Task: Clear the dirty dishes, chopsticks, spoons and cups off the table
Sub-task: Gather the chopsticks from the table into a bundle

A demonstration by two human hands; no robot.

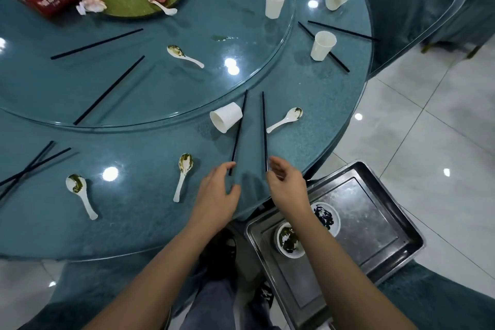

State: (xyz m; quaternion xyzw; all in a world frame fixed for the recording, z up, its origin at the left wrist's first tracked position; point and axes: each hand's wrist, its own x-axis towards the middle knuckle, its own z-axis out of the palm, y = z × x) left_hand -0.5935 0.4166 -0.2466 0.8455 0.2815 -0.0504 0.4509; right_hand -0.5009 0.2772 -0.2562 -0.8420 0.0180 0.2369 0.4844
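Tabletop [134, 222]: right hand [288, 185] hides chopstick [264, 128] end; left hand's [217, 195] grip unclear.

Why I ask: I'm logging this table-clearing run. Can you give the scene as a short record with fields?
left hand: fingertips at near end of left chopstick; grip unclear
right hand: pinches near end of right chopstick
tipped cup: on its side, appears to touch left chopstick
nearest spoon: green-soiled, lying left of the left hand
tray: metal, below table edge, on the person's right
tray contents: green-stained bowl, dark-stained dish
table: more cups, spoons and chopsticks not yet cleared
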